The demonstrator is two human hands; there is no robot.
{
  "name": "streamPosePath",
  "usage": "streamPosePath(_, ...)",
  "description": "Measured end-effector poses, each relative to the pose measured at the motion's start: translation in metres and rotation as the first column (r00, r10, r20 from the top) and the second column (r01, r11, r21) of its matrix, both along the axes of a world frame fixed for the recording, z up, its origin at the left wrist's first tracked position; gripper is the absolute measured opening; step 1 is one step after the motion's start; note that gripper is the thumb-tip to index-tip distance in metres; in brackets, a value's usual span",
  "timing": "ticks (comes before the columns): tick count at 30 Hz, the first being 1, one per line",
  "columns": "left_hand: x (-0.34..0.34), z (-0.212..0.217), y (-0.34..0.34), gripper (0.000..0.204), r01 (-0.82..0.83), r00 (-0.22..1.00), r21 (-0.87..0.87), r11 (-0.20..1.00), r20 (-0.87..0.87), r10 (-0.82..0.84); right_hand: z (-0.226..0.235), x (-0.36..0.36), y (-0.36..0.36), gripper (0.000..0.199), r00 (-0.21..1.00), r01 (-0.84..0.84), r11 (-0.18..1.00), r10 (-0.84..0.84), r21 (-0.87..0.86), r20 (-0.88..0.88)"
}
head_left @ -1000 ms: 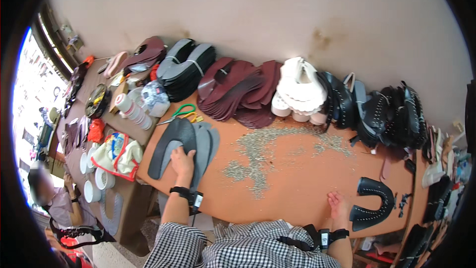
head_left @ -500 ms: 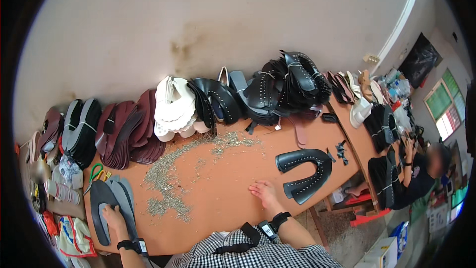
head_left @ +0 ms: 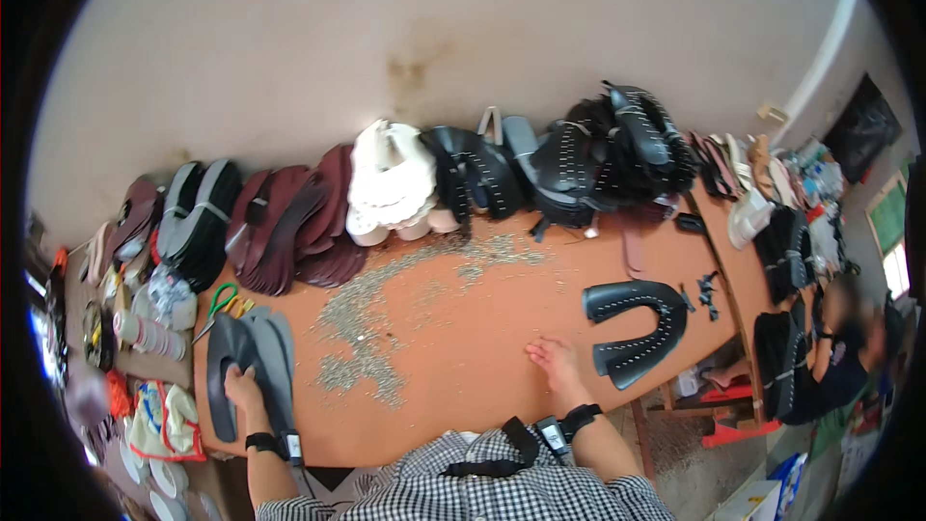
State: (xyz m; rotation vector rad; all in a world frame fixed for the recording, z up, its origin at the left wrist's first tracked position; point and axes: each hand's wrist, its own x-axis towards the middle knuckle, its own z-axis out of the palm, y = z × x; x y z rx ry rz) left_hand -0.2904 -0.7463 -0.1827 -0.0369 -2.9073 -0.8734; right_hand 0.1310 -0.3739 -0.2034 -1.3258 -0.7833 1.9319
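My left hand (head_left: 240,388) rests on a stack of dark grey shoe soles (head_left: 253,367) at the left end of the orange table (head_left: 482,347), its fingers curled over one sole's edge. Flat on the bare tabletop near the front edge lies my right hand (head_left: 557,365), fingers spread, holding nothing. Just right of it sits a black U-shaped shoe upper with studs (head_left: 639,326). A scatter of small metal studs (head_left: 386,314) spreads across the table between my hands.
Along the wall stand piles of maroon soles (head_left: 294,227), white uppers (head_left: 391,183) and black studded uppers (head_left: 588,154). Green-handled scissors (head_left: 220,304) lie by the grey soles. A person (head_left: 839,347) sits at the right end. Tape rolls and bags crowd the left.
The view has swung a little back to the left. My left hand stays on the grey soles and my right hand stays flat on the table beside the black upper.
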Motion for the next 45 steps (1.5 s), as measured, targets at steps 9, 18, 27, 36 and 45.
streamPosePath(9, 0.105, 0.124, 0.078, 0.025, 0.389, 0.920, 0.610, 0.690, -0.289, -0.264, 0.052, -0.020, -0.003, 0.025, 0.974, -0.216, 0.972, 0.208, 0.092, 0.092)
streamPosePath(18, 0.231, 0.187, 0.194, 0.061, -0.057, 0.361, 0.998, -0.004, 0.017, -0.932, 0.134, -0.104, -0.047, 0.069, 0.873, -0.415, 0.497, 0.454, 0.762, 0.178)
streamPosePath(27, 0.296, 0.164, 0.287, 0.054, -0.161, -0.190, 0.987, 0.008, -0.023, -0.982, 0.121, -0.060, -0.047, 0.040, 0.994, -0.103, 0.563, 0.040, 0.820, 0.098)
streamPosePath(36, 0.226, 0.123, 0.250, 0.030, 0.773, 0.008, 0.634, -0.017, -0.036, -0.999, 0.116, -0.010, 0.039, 0.017, 0.785, 0.179, 0.960, -0.007, 0.215, -0.620)
streamPosePath(45, 0.137, 0.021, 0.188, 0.013, 0.682, 0.642, 0.331, 0.652, 0.155, -0.751, 0.089, 0.035, 0.047, 0.024, 0.626, -0.325, 0.945, 0.240, 0.032, -0.742)
